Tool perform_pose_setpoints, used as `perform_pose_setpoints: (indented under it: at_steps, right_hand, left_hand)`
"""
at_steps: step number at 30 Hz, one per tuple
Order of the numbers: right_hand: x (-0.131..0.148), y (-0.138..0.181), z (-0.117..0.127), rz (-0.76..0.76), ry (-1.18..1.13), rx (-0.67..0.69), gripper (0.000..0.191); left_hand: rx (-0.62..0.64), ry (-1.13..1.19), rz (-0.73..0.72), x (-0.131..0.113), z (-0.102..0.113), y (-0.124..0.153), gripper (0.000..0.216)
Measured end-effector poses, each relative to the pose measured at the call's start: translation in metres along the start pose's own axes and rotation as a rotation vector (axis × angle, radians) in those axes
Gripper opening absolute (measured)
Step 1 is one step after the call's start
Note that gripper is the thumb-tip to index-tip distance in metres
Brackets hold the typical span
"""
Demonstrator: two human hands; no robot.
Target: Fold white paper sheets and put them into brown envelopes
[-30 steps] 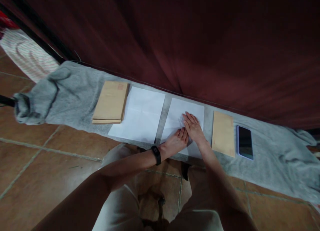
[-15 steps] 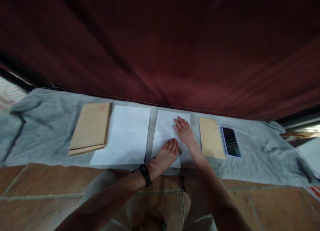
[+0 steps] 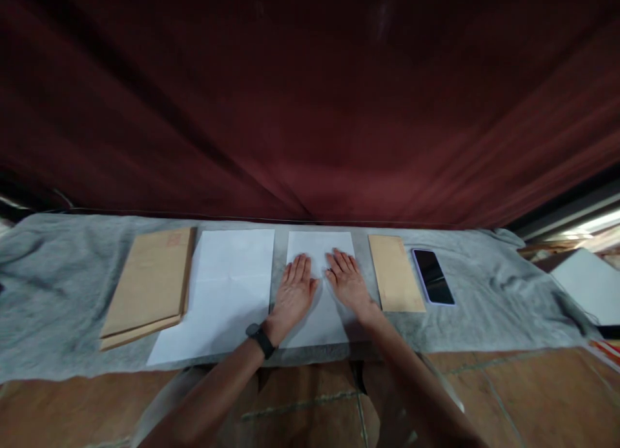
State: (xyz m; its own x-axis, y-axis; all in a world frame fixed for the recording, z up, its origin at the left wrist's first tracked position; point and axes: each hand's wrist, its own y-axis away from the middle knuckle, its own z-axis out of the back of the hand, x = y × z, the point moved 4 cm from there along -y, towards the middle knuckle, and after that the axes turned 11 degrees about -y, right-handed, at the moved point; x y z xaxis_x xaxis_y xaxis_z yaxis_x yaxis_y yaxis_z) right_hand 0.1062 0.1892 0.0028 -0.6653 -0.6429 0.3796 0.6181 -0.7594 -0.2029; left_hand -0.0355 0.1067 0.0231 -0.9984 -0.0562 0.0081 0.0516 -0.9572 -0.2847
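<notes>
The left hand [image 3: 295,290] had moved since half a second before: then it lay lower, its fingertips just below the right hand [image 3: 347,283], and now the two were spread apart, side by side and nearly level. The viewpoint had shifted as well.

Both hands rested palm down on a narrow white sheet [image 3: 320,322], which lay just left of the thin tan envelope [image 3: 396,274]. The left hand, the farther one from that envelope, covered part of the sheet's left edge; its fingers were stretched out flat and close together, the thumb pointing away from them, grasping nothing. The right hand, nearer the envelope but not touching it, had its fingers extended and slightly fanned, likewise gripping nothing. A black wristband [image 3: 262,343] circled the left wrist.

A wider white sheet [image 3: 230,293] with faint creases lay farther left of the envelope, beyond the narrow sheet. Farthest left of it, a tan stack [image 3: 148,283] overlapped the wider sheet's edge. Just to the envelope's right, slightly tilted, lay a phone [image 3: 433,277], its dark screen facing up. Grey cloth [image 3: 489,299] spread beneath the envelope, and a dark red curtain [image 3: 310,125] hung behind it.
</notes>
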Motion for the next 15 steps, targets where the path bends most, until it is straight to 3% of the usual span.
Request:
perform_pose_setpoints:
  at_steps: [7,12,15]
  right_hand:
    - [0.001,-0.002,-0.001,-0.01,-0.003,-0.028,0.051]
    - [0.003,-0.003,-0.001,-0.017,-0.019,-0.043,0.05]
    - [0.004,-0.004,0.0,-0.043,-0.034,-0.045,0.049]
  left_hand:
    - [0.028,-0.045,0.069,0.006,-0.013,-0.008,0.057]
    - [0.054,-0.018,-0.081,-0.003,-0.018,-0.047,0.052]
    - [0.105,-0.027,-0.097,-0.002,-0.025,-0.069,0.052]
